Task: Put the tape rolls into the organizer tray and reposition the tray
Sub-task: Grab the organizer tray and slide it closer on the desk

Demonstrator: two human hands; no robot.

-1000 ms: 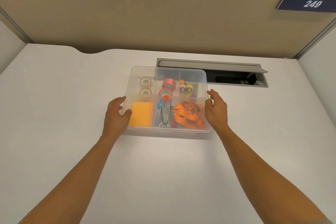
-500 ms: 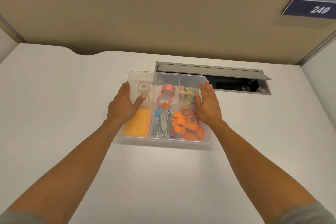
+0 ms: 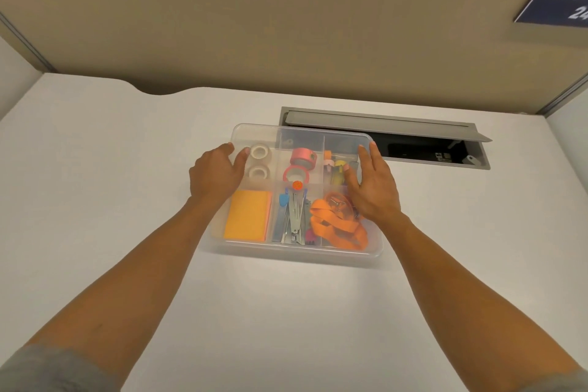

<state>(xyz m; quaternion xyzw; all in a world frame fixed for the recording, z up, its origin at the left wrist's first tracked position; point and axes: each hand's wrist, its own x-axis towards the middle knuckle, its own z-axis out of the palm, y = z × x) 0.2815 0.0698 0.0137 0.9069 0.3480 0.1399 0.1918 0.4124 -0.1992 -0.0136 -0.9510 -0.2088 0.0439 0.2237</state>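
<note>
The clear organizer tray (image 3: 296, 252) sits on the white desk, its far right corner at the cable hatch. In its far-left compartment lie two white tape rolls (image 3: 259, 152) (image 3: 258, 172). Two pink tape rolls (image 3: 303, 157) (image 3: 296, 174) lie in the far-middle compartment. My left hand (image 3: 216, 175) clasps the tray's left wall, thumb inside by the white rolls and fingers outside. My right hand (image 3: 374, 191) lies flat along the right rim, fingers stretched out and thumb over the inside.
The tray also holds an orange notepad (image 3: 248, 216), a metal stapler with clips (image 3: 294, 221), an orange lanyard (image 3: 337, 227) and markers (image 3: 337, 170). An open grey cable hatch (image 3: 413, 149) lies behind the tray on the right. A beige partition wall (image 3: 286, 41) bounds the desk.
Both hands let go of the tray's sides, rose over it and moved further back. The left hand has now curled onto the left wall; the right stays flat on the right rim.
</note>
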